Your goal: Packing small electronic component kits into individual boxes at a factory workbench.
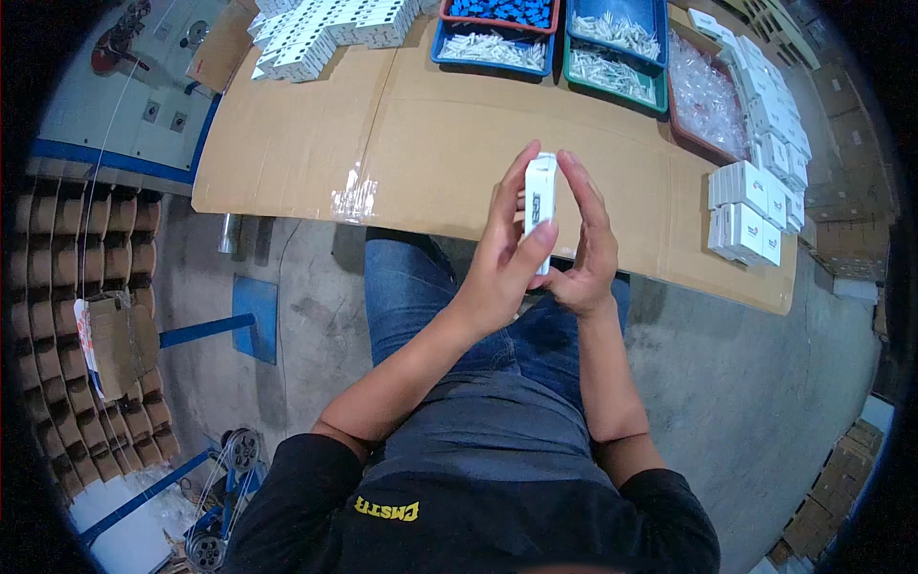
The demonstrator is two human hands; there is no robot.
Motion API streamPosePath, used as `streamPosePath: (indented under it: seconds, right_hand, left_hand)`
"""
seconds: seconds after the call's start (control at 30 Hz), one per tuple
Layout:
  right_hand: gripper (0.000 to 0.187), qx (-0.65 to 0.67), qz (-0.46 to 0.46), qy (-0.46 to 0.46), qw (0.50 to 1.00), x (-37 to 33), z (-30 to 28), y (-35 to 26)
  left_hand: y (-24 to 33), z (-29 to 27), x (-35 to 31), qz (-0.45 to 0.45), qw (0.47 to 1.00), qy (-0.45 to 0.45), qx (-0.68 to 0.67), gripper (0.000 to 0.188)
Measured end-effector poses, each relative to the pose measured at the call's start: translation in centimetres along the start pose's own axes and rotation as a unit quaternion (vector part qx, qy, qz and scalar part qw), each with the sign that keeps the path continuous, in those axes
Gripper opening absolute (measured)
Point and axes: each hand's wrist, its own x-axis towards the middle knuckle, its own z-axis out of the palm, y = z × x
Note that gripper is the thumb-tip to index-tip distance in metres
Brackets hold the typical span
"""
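Note:
A small white box [540,196] with dark print on its narrow side stands upright between my hands, just above the near edge of the cardboard-covered table [449,163]. My left hand [507,244] grips it, thumb across the printed side and fingers behind. Beside it my right hand [588,244] is held with fingers stretched upward and the palm facing the box. The right fingertips come near the box's top corner; whether they touch it I cannot tell. The right thumb lies by the lower end of the box.
Stacks of white boxes stand at the far left [316,38] and along the right side [751,215]. Between them are trays of white parts [492,53], blue parts [502,10] and clear plastic bags [703,96]. Cardboard dividers [86,325] and a blue-framed machine [225,488] are at left.

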Motion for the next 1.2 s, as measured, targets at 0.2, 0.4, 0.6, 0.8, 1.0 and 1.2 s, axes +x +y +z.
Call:
streamPosePath:
  seconds: [0.2, 0.4, 0.6, 0.8, 1.0, 1.2]
  right_hand:
    - [0.060, -0.014, 0.011, -0.042, 0.999, -0.1, -0.7, -0.3]
    - [0.059, -0.003, 0.016, -0.051, 0.999, 0.0, -0.3, -0.3]
    - [0.064, -0.013, 0.014, -0.055, 0.998, -0.2, -0.3, 0.0]
    - [0.066, -0.035, 0.080, -0.039, 0.995, 1.0, 0.6, -1.1]
    - [0.061, 0.060, 0.215, -0.061, 0.973, -0.5, 1.7, -0.4]
    - [0.060, 0.001, 0.134, -0.123, 0.983, 0.0, 1.7, -0.5]
  left_hand:
    - [-2.2, -4.0, 0.8, 0.219, 0.958, -0.036, 0.182, 0.089]
    - [-2.2, -4.1, 1.0, 0.262, 0.949, -0.031, 0.174, 0.084]
    - [-1.6, -3.5, 0.9, 0.270, 0.947, 0.003, 0.175, 0.071]
    - [-0.5, -1.8, 1.0, -0.297, 0.898, 0.135, -0.295, 0.053]
    - [-2.1, -1.6, 0.7, -0.304, 0.883, 0.138, -0.330, 0.050]
    - [-1.5, -1.0, -0.1, -0.289, 0.901, 0.159, -0.281, 0.049]
